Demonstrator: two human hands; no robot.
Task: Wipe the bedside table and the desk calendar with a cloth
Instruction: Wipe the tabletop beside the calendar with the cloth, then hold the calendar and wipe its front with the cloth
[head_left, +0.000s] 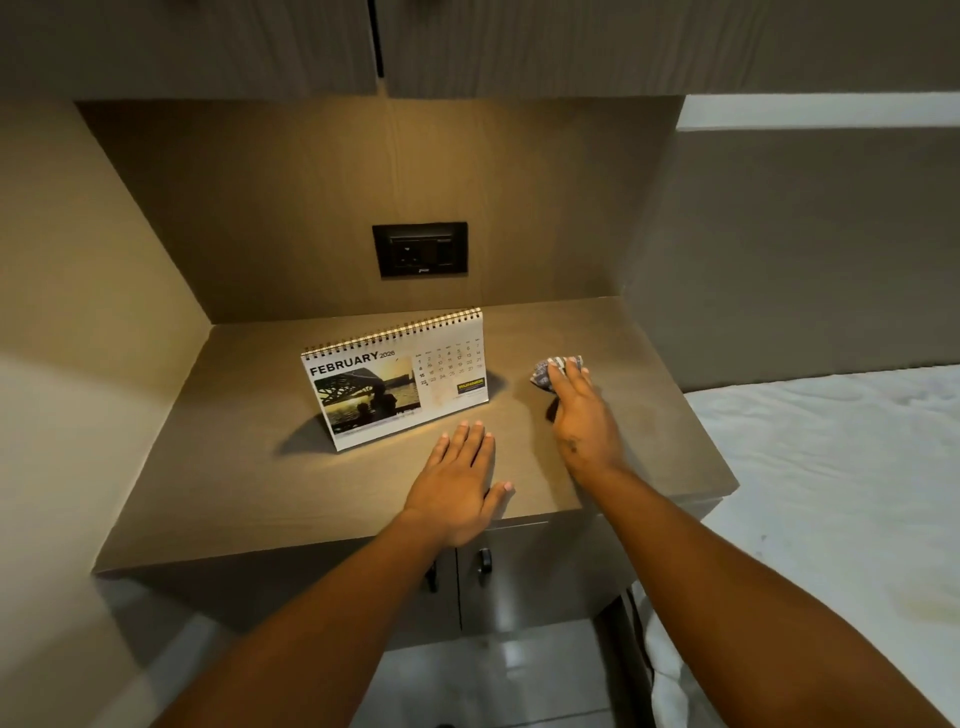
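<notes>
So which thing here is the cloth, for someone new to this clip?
Start at the brown bedside table, then look right of the upright calendar. The cloth is the small crumpled grey patterned wad under the right hand's fingertips, the only soft thing there.

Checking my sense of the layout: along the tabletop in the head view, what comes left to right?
Calendar → left hand → right hand holding the cloth → bed.

Brown bedside table (218, 467), desk calendar (397, 376) standing on top, patterned cloth (550, 370) just right of it
</notes>
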